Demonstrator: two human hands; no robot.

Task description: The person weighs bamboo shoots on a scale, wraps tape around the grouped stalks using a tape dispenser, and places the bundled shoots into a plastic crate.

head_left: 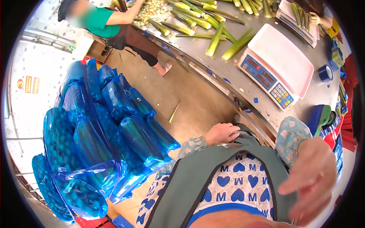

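Note:
My left hand [221, 133] rests at the waist against my dark green apron [190, 171], its fingers laid loosely over the cloth with no object visible in them. Close to the camera, my right hand [310, 180] is raised and smeared by motion; its fingers look apart and I see nothing in them. Beyond it on the metal table stands a digital scale [279, 64] with a bare pale pan and a blue keypad panel. Green stalks [237, 45] with pale cut ends lie left of the scale. A green-and-blue object [321, 117] sits near the right sleeve, partly hidden.
Blue plastic bags [102, 133] packed full are stacked at the left. A person in a green shirt [99, 23] stands across the table's left edge. Another person's hand [315, 18] is by a second scale [298, 21] holding stalks. A tape roll [325, 73] lies at the right.

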